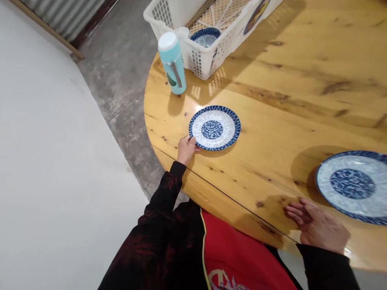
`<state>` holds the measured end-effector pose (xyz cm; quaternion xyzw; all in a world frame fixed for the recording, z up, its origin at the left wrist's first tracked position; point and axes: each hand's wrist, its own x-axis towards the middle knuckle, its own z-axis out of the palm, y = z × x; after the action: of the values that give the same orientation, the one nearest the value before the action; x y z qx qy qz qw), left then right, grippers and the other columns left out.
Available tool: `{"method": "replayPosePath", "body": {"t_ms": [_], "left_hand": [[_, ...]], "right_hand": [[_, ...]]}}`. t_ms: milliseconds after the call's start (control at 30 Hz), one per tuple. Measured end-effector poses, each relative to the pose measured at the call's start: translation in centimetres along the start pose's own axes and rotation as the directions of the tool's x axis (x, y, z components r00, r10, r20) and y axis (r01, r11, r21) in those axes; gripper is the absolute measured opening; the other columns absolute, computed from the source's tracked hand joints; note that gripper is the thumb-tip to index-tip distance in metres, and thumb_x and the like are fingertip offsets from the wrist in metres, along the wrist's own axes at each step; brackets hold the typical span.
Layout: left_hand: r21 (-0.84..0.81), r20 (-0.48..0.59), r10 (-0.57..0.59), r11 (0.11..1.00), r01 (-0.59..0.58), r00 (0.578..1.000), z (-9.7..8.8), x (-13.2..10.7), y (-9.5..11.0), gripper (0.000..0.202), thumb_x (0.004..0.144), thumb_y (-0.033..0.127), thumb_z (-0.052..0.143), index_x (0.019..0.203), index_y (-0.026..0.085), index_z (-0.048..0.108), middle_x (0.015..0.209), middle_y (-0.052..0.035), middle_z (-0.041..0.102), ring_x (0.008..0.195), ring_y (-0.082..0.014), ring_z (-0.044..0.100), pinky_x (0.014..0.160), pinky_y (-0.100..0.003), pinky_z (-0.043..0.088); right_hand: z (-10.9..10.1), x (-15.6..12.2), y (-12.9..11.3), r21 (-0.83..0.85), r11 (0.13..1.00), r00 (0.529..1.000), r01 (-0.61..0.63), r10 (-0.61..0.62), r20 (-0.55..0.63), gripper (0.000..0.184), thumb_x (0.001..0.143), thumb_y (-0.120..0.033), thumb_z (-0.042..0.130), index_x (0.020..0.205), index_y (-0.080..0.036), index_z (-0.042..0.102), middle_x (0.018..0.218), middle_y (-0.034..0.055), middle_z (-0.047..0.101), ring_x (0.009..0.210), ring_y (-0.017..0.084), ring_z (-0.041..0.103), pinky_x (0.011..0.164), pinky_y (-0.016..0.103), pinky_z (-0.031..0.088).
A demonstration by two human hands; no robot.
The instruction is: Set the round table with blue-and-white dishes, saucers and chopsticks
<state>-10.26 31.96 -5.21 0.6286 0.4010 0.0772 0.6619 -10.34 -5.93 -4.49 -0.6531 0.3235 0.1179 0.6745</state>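
Note:
My left hand [187,150] pinches the near left rim of a blue-and-white plate [227,123], thumb on top and fingers at the edge. This plate has a dark blue patterned rim and a round blue patch in its middle. At the right, a larger-looking blue-and-white plate [385,185] of similar pattern runs out of view; it may be a stack, I cannot tell. My right hand [320,227] hangs just in front of that plate, apart from it, with its fingers stretched out to the left and holding nothing.
On the round wooden table [277,122] stands a light blue bottle [172,64] with a white lid. Behind it is a white plastic basket [201,62] with a blue-patterned bowl [206,36] and thin white sticks inside. The table's curved edge runs along the left and front.

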Motion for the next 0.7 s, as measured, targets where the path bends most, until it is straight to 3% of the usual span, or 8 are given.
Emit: {"method": "replayPosePath", "body": {"t_ms": [100, 200, 367, 533, 700], "left_hand": [[-0.002, -0.022, 0.007, 1.0, -0.007, 1.0, 0.0, 0.4, 0.1, 0.024, 0.087, 0.029, 0.061, 0.069, 0.017, 0.051, 0.059, 0.0031, 0.056, 0.052, -0.009, 0.061, 0.054, -0.019, 0.055], [0.002, -0.033, 0.02, 1.0, -0.02, 0.999, -0.1, 0.7, 0.5, 0.021, 0.085, 0.028, 0.06, 0.069, 0.016, 0.052, 0.057, 0.0038, 0.054, 0.05, -0.0093, 0.06, 0.054, -0.021, 0.056], [0.021, -0.03, 0.009, 1.0, -0.008, 1.0, -0.3, 0.9, 1.7, 0.018, 0.08, 0.029, 0.062, 0.07, 0.015, 0.058, 0.059, 0.0025, 0.058, 0.052, -0.0116, 0.061, 0.055, -0.024, 0.057], [0.029, -0.025, 0.07, 0.997, -0.069, 0.997, -0.4, 2.0, 2.1, 0.022, 0.072, 0.035, 0.066, 0.073, 0.015, 0.059, 0.063, 0.0022, 0.061, 0.054, -0.0122, 0.064, 0.058, -0.025, 0.059], [0.044, -0.01, 0.065, 0.997, -0.064, 0.998, -0.4, 2.5, 2.5, 0.024, 0.07, 0.037, 0.067, 0.072, 0.015, 0.059, 0.062, 0.0021, 0.062, 0.053, -0.012, 0.064, 0.056, -0.024, 0.058]], "right_hand": [[0.0, 0.0, 0.1, 0.008, 0.999, 0.999, 0.047, -0.047, -0.004, 0.013, 0.064, -0.026, 0.069, 0.074, -0.019, 0.073, 0.064, 0.0059, 0.067, 0.047, 0.016, 0.065, 0.039, 0.022, 0.055], [0.1, 0.3, 0.2, 0.06, 0.998, 1.0, 0.011, -0.009, -0.024, 0.015, 0.065, -0.028, 0.07, 0.075, -0.017, 0.072, 0.065, 0.0065, 0.069, 0.049, 0.016, 0.066, 0.042, 0.022, 0.055], [0.3, 1.2, -0.8, 0.16, 0.986, 0.983, -0.05, 0.077, -0.167, 0.022, 0.074, -0.034, 0.071, 0.077, -0.014, 0.064, 0.066, 0.0081, 0.071, 0.05, 0.015, 0.067, 0.045, 0.021, 0.055], [0.5, 3.3, -2.0, 0.27, 0.961, 0.984, -0.064, 0.105, -0.142, 0.027, 0.086, -0.042, 0.067, 0.081, -0.017, 0.058, 0.065, 0.0064, 0.072, 0.05, 0.014, 0.067, 0.046, 0.02, 0.055], [0.7, 4.9, -2.5, 0.289, 0.956, 0.976, -0.057, 0.114, -0.185, 0.021, 0.089, -0.035, 0.064, 0.08, -0.018, 0.056, 0.059, 0.0035, 0.07, 0.045, 0.013, 0.064, 0.041, 0.019, 0.051]]}}
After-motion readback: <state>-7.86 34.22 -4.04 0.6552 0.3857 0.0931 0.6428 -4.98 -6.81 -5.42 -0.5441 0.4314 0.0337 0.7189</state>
